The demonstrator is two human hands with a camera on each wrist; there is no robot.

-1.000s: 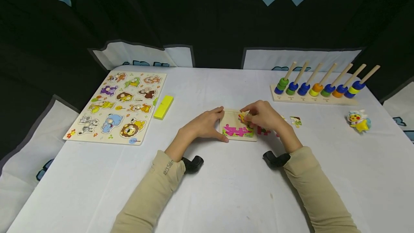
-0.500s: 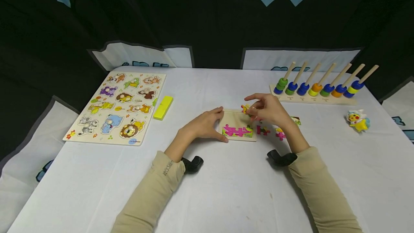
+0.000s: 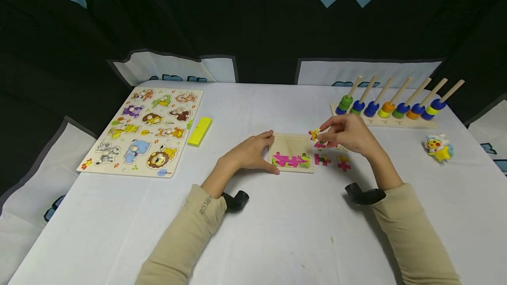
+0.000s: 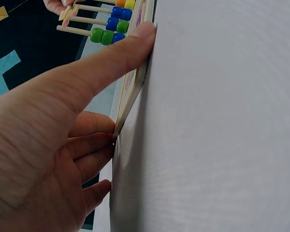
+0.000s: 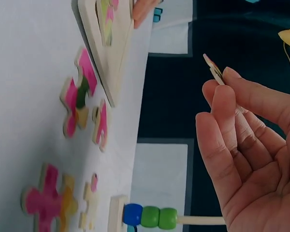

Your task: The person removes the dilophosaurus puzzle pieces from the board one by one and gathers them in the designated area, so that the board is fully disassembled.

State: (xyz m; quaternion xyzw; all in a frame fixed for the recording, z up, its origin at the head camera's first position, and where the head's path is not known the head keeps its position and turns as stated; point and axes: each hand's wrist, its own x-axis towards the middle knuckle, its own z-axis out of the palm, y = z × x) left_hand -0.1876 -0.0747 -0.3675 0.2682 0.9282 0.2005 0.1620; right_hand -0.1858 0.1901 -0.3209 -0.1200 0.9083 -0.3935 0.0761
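A small wooden puzzle tray [image 3: 291,142] with pink and green jigsaw pieces [image 3: 291,160] along its near side lies mid-table. My left hand [image 3: 248,153] holds the tray's left side, its thumb at the near edge and its fingers at the far left corner. To the tray's right, my right hand [image 3: 348,134] is raised, pinching a yellow and red jigsaw piece [image 3: 314,134] between thumb and fingers. That piece shows edge-on in the right wrist view [image 5: 212,69]. Loose jigsaw pieces [image 3: 343,163] lie below the right hand, some partly hidden by it.
On the left lies a large animal peg puzzle board [image 3: 134,168], with a yellow block [image 3: 200,131] beside it. A wooden bead stacker [image 3: 396,121] stands at the back right. A small yellow and white figurine [image 3: 439,147] sits near the right edge.
My right hand has lifted the yellow and red piece from over the tray and carried it right, uncovering the tray's upper part. The left hand has stayed put.
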